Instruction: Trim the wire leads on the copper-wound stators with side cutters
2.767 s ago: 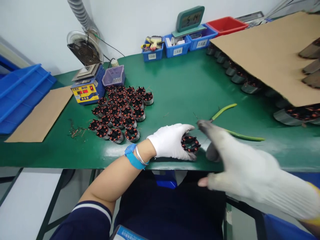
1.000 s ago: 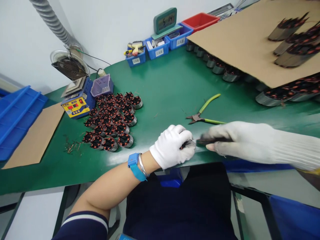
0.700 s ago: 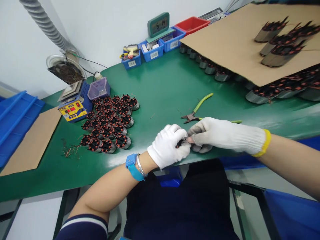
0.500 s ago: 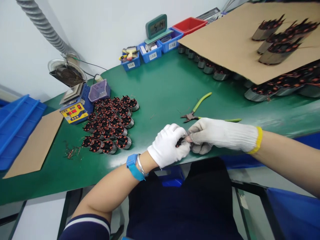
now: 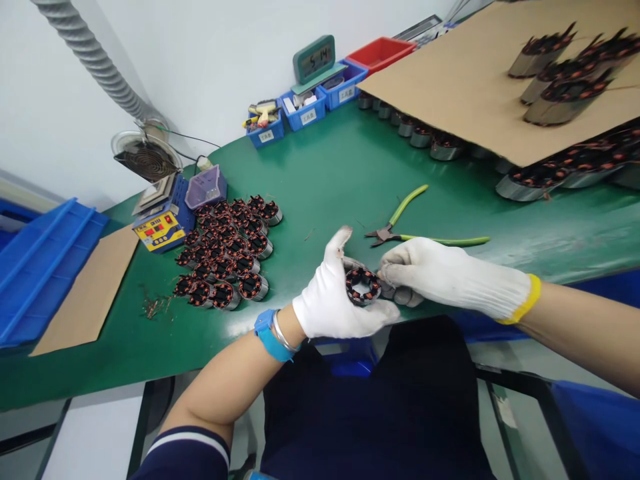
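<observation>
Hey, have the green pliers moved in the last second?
No. Judged against the clustered rings, the pliers lie in the same place, pointing the same way; only the whole view has shifted slightly.

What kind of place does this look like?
Probably a workshop or factory bench for electrical parts: the gloved left hand holds a copper-wound ring, similar rings cluster on the green table, and cutting pliers lie open nearby.

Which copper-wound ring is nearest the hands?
The lone ring in the curve of the left hand; the other rings stand grouped apart from it.
</observation>
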{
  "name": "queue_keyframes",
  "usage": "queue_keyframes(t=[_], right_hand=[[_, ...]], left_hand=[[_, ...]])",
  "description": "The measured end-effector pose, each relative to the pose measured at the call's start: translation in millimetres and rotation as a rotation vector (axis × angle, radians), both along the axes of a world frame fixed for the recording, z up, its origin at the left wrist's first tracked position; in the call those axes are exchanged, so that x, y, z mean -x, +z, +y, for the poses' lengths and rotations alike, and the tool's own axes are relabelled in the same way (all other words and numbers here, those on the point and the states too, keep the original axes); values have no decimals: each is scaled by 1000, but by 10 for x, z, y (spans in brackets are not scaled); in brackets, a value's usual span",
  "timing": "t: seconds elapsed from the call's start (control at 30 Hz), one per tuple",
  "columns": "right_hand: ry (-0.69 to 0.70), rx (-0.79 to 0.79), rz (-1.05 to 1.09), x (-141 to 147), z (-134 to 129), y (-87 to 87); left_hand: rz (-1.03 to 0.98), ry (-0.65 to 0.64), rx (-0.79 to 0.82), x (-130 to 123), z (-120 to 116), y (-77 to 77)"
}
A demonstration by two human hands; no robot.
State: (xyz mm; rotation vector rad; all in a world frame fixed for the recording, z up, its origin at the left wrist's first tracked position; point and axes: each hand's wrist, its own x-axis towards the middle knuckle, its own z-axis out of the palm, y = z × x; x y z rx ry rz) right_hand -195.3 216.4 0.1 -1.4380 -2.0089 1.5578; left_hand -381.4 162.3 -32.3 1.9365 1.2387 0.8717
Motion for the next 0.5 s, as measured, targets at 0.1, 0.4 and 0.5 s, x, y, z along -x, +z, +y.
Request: queue_keyframes(t=[0.1,0.4,0.5], right_hand=[[8,-6,19,-3,-18,28],[-54,-63,223,-96,-35,98],[-125,53,291,-91,-24,109]], left_hand=[[-112,64,148,28,64,17],[-333,-109,800,214,206,256],[-425,-99,642,144,161,240]])
